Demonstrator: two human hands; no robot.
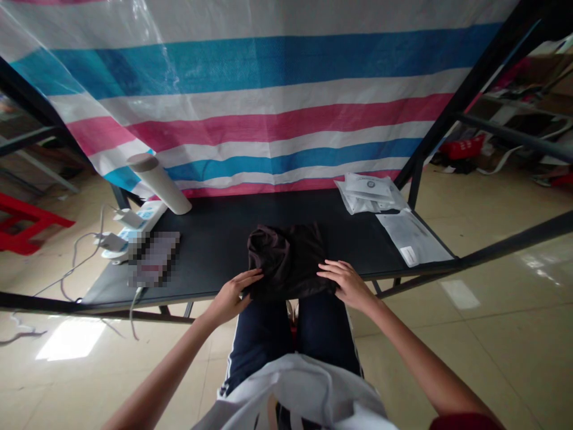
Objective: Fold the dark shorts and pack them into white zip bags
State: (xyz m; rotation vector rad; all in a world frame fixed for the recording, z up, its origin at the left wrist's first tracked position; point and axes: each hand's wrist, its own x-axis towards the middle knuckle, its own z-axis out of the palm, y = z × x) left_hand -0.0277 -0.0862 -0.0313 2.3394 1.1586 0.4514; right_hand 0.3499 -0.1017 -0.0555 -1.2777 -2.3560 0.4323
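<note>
A dark brown piece of cloth [308, 260] lies at the front edge of the black table, its left part bunched into loose folds and its right part flatter. What kind of garment or item it is, I cannot make out. My left hand [233, 297] rests at the cloth's lower left edge, fingers stretched out and thumb apart from them. On the opposite side, my right hand [348, 285] touches the right edge with its fingers extended and slightly spread. Both hands look open, with the cloth between them.
The black table [215, 239] holds a white power strip [150, 218] with plugs, a pixelated phone-like object [154, 258] on a cable, and a pale bottle [163, 185] at left. Plastic packets [369, 191] and a flat pouch [414, 236] lie right. A striped sheet [268, 113] hangs behind.
</note>
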